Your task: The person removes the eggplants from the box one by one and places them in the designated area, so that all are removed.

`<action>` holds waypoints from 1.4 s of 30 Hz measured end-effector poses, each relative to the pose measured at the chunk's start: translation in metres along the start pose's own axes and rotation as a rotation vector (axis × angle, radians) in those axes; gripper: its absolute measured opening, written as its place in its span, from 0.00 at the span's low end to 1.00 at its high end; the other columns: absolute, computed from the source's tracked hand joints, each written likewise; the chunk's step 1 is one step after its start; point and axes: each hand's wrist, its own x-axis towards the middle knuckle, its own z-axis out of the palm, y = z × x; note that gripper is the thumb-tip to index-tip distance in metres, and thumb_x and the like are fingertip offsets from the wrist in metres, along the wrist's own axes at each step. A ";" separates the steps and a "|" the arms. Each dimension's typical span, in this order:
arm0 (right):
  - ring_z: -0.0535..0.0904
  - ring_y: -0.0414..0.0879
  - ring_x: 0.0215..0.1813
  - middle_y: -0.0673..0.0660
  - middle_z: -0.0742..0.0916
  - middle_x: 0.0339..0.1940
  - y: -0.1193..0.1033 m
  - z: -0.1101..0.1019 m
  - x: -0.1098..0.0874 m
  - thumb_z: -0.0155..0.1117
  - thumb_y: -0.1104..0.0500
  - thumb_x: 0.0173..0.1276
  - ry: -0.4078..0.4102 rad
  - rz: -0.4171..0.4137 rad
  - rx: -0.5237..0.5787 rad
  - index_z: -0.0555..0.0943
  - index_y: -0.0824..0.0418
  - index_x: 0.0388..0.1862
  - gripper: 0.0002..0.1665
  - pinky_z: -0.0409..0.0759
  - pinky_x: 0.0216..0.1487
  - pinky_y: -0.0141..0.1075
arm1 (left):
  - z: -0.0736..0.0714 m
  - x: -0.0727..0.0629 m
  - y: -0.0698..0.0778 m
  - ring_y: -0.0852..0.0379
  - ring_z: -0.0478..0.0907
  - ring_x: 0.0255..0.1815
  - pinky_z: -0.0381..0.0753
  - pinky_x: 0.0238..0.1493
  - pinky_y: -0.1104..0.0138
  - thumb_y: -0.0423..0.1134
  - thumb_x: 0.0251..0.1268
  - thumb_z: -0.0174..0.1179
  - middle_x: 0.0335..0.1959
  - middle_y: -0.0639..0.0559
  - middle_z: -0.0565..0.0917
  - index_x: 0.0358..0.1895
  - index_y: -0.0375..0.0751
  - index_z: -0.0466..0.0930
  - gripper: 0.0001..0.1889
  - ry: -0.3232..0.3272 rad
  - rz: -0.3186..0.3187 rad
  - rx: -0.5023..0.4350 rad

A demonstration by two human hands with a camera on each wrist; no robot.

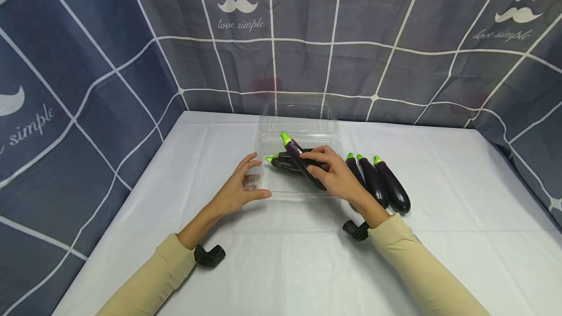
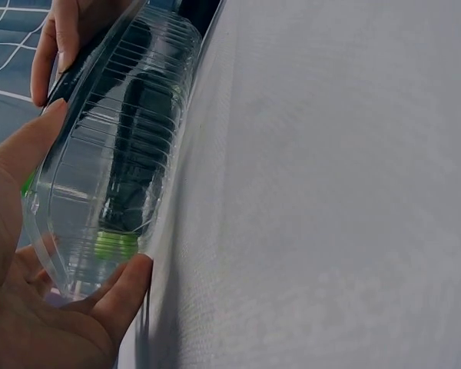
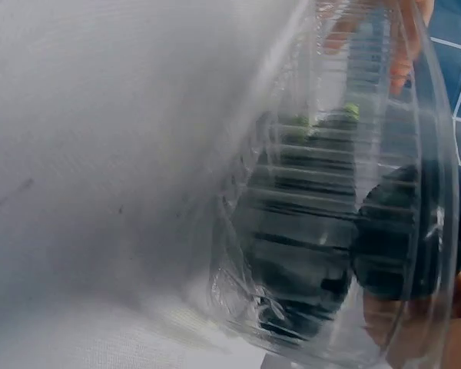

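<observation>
A clear plastic clamshell box [image 1: 285, 190] stands on the table with its lid [image 1: 300, 111] folded back. Inside lie two dark eggplants [image 1: 283, 162], their green stem ends to the left. My right hand [image 1: 331, 169] grips another eggplant [image 1: 295, 149] slantwise above them, green tip pointing to the far left; its lower end is low in the box. My left hand [image 1: 239, 187] holds the box's left end, thumb at the near corner and fingers spread along the side. Through the box wall in the left wrist view, an eggplant [image 2: 142, 154] shows.
Right of the box, three more eggplants [image 1: 392, 187] lie side by side on the white tablecloth [image 1: 281, 257], partly behind my right hand and forearm. A grey checked curtain [image 1: 303, 62] encloses the table at the back and sides. Each wrist carries a black camera mount [image 1: 210, 256].
</observation>
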 end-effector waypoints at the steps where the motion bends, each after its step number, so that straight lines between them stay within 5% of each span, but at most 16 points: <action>1: 0.73 0.49 0.50 0.57 0.77 0.56 0.000 -0.001 0.000 0.58 0.63 0.74 0.010 0.008 0.003 0.80 0.59 0.63 0.19 0.75 0.46 0.42 | 0.000 0.000 0.000 0.39 0.64 0.70 0.72 0.63 0.49 0.43 0.54 0.76 0.79 0.53 0.47 0.75 0.38 0.58 0.48 0.000 0.000 0.000; 11: 0.73 0.50 0.54 0.55 0.79 0.57 -0.005 -0.013 -0.007 0.60 0.61 0.73 0.075 0.044 -0.009 0.80 0.57 0.63 0.20 0.76 0.50 0.47 | 0.000 0.001 0.001 0.39 0.64 0.70 0.72 0.63 0.49 0.43 0.54 0.76 0.77 0.47 0.54 0.79 0.46 0.51 0.52 -0.002 -0.007 0.003; 24: 0.74 0.52 0.58 0.54 0.80 0.57 -0.007 -0.025 -0.022 0.61 0.59 0.73 0.144 0.094 -0.018 0.81 0.54 0.62 0.19 0.75 0.55 0.48 | 0.000 0.001 0.000 0.40 0.63 0.70 0.71 0.64 0.50 0.44 0.54 0.76 0.78 0.49 0.52 0.78 0.44 0.52 0.51 -0.008 -0.002 0.001; 30: 0.72 0.56 0.64 0.54 0.75 0.65 -0.006 -0.029 -0.027 0.59 0.60 0.75 0.167 0.089 -0.001 0.79 0.54 0.65 0.21 0.73 0.58 0.48 | 0.000 0.001 -0.001 0.39 0.62 0.70 0.70 0.64 0.49 0.43 0.55 0.75 0.78 0.49 0.51 0.77 0.41 0.53 0.50 -0.011 0.011 -0.014; 36: 0.76 0.49 0.50 0.53 0.78 0.66 -0.004 -0.033 -0.031 0.57 0.62 0.75 0.180 0.111 -0.024 0.79 0.55 0.65 0.21 0.74 0.48 0.35 | -0.001 0.002 0.000 0.39 0.63 0.70 0.70 0.64 0.48 0.42 0.55 0.75 0.77 0.48 0.53 0.78 0.43 0.51 0.51 -0.009 0.006 -0.016; 42: 0.72 0.46 0.37 0.58 0.84 0.45 -0.004 -0.036 -0.034 0.58 0.63 0.74 0.229 0.116 -0.047 0.80 0.56 0.63 0.20 0.70 0.35 0.32 | 0.000 0.001 -0.001 0.39 0.62 0.70 0.70 0.65 0.48 0.43 0.55 0.75 0.79 0.52 0.50 0.77 0.40 0.55 0.49 -0.012 0.009 -0.018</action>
